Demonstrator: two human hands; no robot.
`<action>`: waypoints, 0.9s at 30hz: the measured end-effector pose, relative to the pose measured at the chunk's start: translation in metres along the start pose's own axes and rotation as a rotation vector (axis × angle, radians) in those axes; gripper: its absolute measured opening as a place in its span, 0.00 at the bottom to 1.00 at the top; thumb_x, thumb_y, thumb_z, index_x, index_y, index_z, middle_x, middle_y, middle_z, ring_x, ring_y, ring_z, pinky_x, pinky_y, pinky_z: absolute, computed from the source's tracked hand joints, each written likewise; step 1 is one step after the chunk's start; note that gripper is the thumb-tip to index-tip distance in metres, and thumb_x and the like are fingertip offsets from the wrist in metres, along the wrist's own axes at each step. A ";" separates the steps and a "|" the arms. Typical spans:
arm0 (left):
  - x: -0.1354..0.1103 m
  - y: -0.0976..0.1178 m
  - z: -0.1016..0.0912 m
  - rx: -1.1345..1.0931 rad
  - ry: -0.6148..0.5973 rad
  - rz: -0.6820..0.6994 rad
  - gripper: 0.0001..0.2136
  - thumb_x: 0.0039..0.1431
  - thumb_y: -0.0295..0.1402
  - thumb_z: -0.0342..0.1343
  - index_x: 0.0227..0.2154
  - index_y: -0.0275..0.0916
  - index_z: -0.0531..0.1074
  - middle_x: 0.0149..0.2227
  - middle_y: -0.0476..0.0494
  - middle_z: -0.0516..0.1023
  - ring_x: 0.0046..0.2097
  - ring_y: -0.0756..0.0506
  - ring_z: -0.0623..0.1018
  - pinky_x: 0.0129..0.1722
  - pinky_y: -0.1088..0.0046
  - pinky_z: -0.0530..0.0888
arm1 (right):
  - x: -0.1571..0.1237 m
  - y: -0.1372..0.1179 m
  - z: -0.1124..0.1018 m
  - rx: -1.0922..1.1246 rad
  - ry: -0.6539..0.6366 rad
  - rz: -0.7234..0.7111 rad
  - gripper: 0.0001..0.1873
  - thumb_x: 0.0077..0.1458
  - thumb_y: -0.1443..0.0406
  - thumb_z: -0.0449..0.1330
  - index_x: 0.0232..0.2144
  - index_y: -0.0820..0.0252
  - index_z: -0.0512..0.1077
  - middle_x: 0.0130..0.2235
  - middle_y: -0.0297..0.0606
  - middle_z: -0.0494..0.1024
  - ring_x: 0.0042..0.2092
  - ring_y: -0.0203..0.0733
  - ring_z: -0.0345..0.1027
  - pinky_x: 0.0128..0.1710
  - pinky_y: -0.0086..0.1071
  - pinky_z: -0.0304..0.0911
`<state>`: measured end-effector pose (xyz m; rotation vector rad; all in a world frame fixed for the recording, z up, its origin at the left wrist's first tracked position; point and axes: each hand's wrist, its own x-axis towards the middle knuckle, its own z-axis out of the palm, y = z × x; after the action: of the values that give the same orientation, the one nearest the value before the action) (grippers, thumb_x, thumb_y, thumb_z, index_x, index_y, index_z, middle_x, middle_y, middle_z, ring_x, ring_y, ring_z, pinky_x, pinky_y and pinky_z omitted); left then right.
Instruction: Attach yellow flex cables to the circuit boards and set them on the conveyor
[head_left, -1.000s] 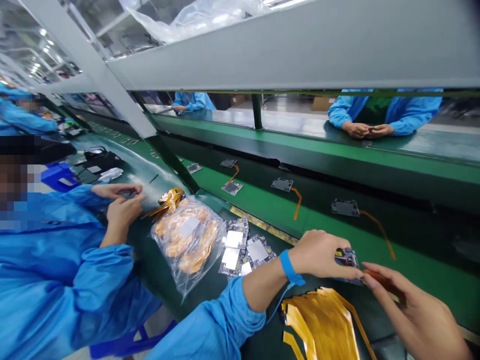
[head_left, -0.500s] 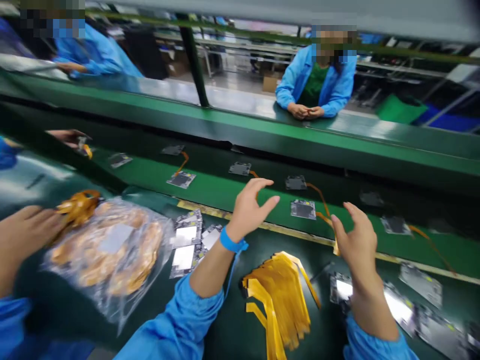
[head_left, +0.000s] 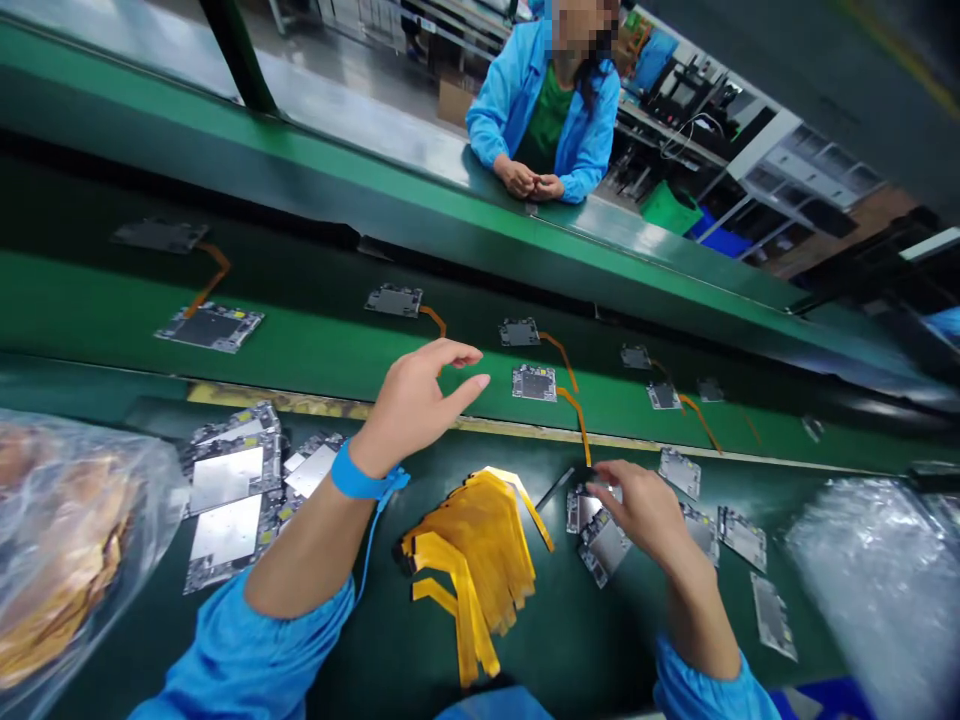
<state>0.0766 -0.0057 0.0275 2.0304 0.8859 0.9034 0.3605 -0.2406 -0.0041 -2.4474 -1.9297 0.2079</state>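
Observation:
My left hand (head_left: 420, 405), with a blue wrist strap (head_left: 364, 475), hovers by the near edge of the green conveyor belt (head_left: 315, 370). Its thumb and fingers are apart and hold nothing. On the right, my right hand (head_left: 641, 505) reaches over loose circuit boards (head_left: 604, 546), fingers curved with a gap to the thumb; whether it touches a board I cannot tell. Between my arms lies a fanned pile of orange flat flex cables (head_left: 480, 545). A thin dark tool (head_left: 555, 488) rests beside the pile. Another stack of circuit boards (head_left: 229, 480) lies left of my left wrist.
Boards with orange cables, such as one board (head_left: 534, 383), sit along the belt. A clear bag of flex cables (head_left: 67, 560) lies at left, crumpled clear plastic (head_left: 877, 580) at right. Across the belt, a person in a blue jacket (head_left: 544, 110) leans on the ledge.
The view has swung right. My right hand has gone from the belt's edge down to the boards on the table. My left hand stays open near the belt.

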 end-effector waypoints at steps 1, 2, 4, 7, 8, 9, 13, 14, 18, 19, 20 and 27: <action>0.000 0.001 0.000 0.004 -0.011 -0.005 0.13 0.63 0.41 0.57 0.44 0.39 0.77 0.44 0.40 0.82 0.47 0.40 0.80 0.47 0.63 0.76 | -0.011 0.005 0.003 -0.029 -0.027 0.004 0.15 0.61 0.56 0.62 0.45 0.57 0.77 0.40 0.43 0.84 0.42 0.52 0.80 0.40 0.40 0.70; 0.000 0.001 0.000 0.010 -0.021 -0.009 0.13 0.63 0.42 0.57 0.44 0.39 0.77 0.45 0.40 0.82 0.47 0.39 0.80 0.46 0.63 0.76 | -0.022 0.008 0.006 -0.056 -0.042 0.017 0.17 0.58 0.55 0.65 0.47 0.57 0.76 0.42 0.44 0.84 0.44 0.54 0.79 0.42 0.42 0.71; -0.001 0.004 0.001 0.019 -0.035 -0.014 0.13 0.63 0.42 0.57 0.44 0.39 0.77 0.45 0.40 0.82 0.46 0.39 0.80 0.44 0.63 0.77 | -0.042 0.012 0.013 -0.104 -0.048 0.074 0.25 0.53 0.54 0.69 0.51 0.56 0.75 0.46 0.46 0.82 0.47 0.57 0.79 0.43 0.44 0.71; -0.001 0.006 0.002 0.025 -0.045 -0.009 0.13 0.62 0.42 0.57 0.43 0.39 0.77 0.43 0.40 0.82 0.45 0.39 0.80 0.43 0.64 0.77 | -0.064 0.009 0.026 -0.136 -0.035 0.195 0.34 0.49 0.54 0.72 0.57 0.54 0.71 0.49 0.47 0.81 0.48 0.61 0.78 0.42 0.45 0.72; -0.001 0.007 0.003 0.025 -0.046 -0.004 0.13 0.62 0.41 0.57 0.42 0.39 0.78 0.43 0.40 0.82 0.45 0.39 0.80 0.43 0.64 0.77 | -0.069 0.008 0.030 -0.126 -0.033 0.234 0.36 0.49 0.53 0.72 0.57 0.55 0.70 0.47 0.47 0.81 0.47 0.61 0.78 0.42 0.45 0.72; -0.001 0.007 0.004 0.024 -0.043 0.001 0.13 0.62 0.41 0.57 0.42 0.38 0.78 0.42 0.40 0.82 0.44 0.39 0.80 0.43 0.64 0.77 | -0.073 0.006 0.033 -0.106 -0.032 0.269 0.37 0.48 0.52 0.72 0.58 0.56 0.69 0.46 0.47 0.81 0.46 0.61 0.78 0.41 0.46 0.71; -0.002 0.008 0.007 -0.006 -0.019 0.016 0.12 0.62 0.40 0.57 0.41 0.38 0.78 0.41 0.40 0.83 0.43 0.40 0.80 0.45 0.62 0.76 | -0.082 0.005 0.032 0.063 -0.016 0.371 0.33 0.49 0.49 0.70 0.53 0.59 0.71 0.38 0.42 0.81 0.40 0.56 0.78 0.37 0.42 0.70; -0.002 0.009 0.007 -0.023 -0.019 0.017 0.11 0.62 0.40 0.57 0.40 0.38 0.78 0.41 0.40 0.83 0.43 0.40 0.80 0.45 0.62 0.77 | -0.083 0.005 0.028 0.135 -0.024 0.367 0.27 0.52 0.48 0.67 0.47 0.59 0.73 0.35 0.41 0.80 0.37 0.53 0.77 0.35 0.39 0.69; -0.004 0.017 0.007 -0.113 -0.084 0.012 0.09 0.62 0.37 0.58 0.39 0.38 0.77 0.40 0.41 0.83 0.42 0.42 0.80 0.45 0.63 0.77 | -0.077 -0.005 0.004 0.439 -0.056 0.244 0.24 0.64 0.46 0.56 0.26 0.56 0.67 0.24 0.32 0.70 0.26 0.41 0.66 0.27 0.32 0.61; -0.005 0.020 0.008 -0.139 -0.112 0.007 0.09 0.62 0.37 0.58 0.39 0.38 0.77 0.40 0.41 0.83 0.43 0.42 0.80 0.45 0.63 0.78 | -0.072 -0.011 -0.002 0.483 -0.036 0.217 0.24 0.64 0.46 0.55 0.24 0.56 0.64 0.23 0.31 0.68 0.26 0.39 0.63 0.26 0.31 0.59; -0.006 0.022 0.008 -0.167 -0.148 0.000 0.09 0.62 0.37 0.58 0.40 0.38 0.77 0.41 0.41 0.83 0.43 0.42 0.81 0.44 0.64 0.78 | -0.065 -0.019 -0.008 0.512 -0.008 0.196 0.24 0.65 0.46 0.56 0.24 0.55 0.63 0.23 0.30 0.66 0.25 0.38 0.61 0.25 0.30 0.58; -0.009 0.026 0.014 -0.310 -0.635 0.043 0.18 0.62 0.42 0.61 0.50 0.37 0.75 0.43 0.40 0.83 0.37 0.46 0.81 0.35 0.71 0.75 | 0.008 -0.098 -0.032 0.642 0.057 -0.122 0.20 0.71 0.54 0.49 0.27 0.55 0.61 0.25 0.31 0.67 0.27 0.38 0.60 0.28 0.30 0.56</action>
<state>0.0911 -0.0308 0.0390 1.8875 0.3287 0.3389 0.2709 -0.2070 0.0365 -1.8903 -1.6391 0.6314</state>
